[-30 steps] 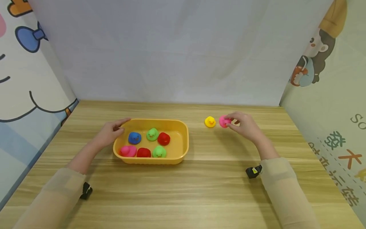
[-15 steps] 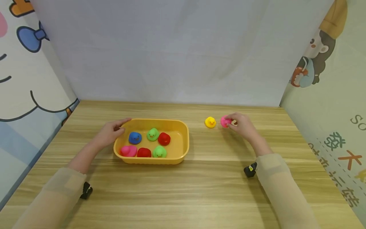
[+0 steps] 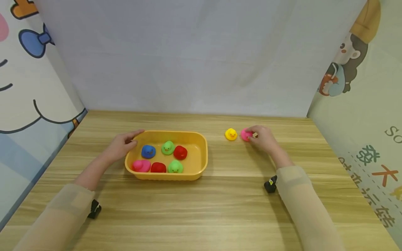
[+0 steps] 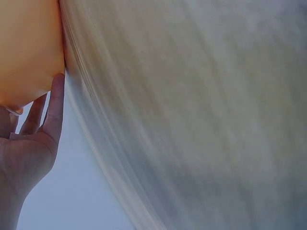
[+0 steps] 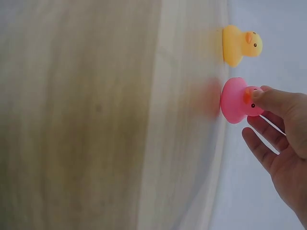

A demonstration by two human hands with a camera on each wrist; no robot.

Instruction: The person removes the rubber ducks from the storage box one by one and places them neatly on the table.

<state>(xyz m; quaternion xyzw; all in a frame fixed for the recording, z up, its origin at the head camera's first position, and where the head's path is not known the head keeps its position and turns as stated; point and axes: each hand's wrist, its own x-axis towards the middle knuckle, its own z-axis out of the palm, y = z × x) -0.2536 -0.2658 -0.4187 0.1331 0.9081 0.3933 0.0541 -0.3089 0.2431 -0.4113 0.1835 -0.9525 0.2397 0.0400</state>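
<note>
The right hand (image 3: 263, 138) pinches a pink rubber duck (image 5: 233, 100) by its head, thumb over the face and other fingers spread. The duck's base is right at the tabletop. Just left of it in the head view sits a yellow rubber duck (image 3: 231, 134), upright. At the left end of a yellow-orange tray (image 3: 198, 146), the left hand (image 3: 120, 146) holds the rim, thumb over the edge and fingers along the outer wall. Inside the tray are a blue duck (image 3: 148, 151), green ducks (image 3: 168, 147), a pink duck (image 3: 142, 166) and red ones (image 3: 180, 152).
The wood-grain table (image 3: 194, 212) ends at a pale cloth backdrop (image 3: 201, 59). Printed cartoon panels flank it on both sides. Black wrist devices (image 3: 270, 184) show beside the beige sleeves.
My right forearm has swung slightly left, and the hand has come a little closer over the pink duck, which has shifted only slightly. The left hand and the tray stay put.
</note>
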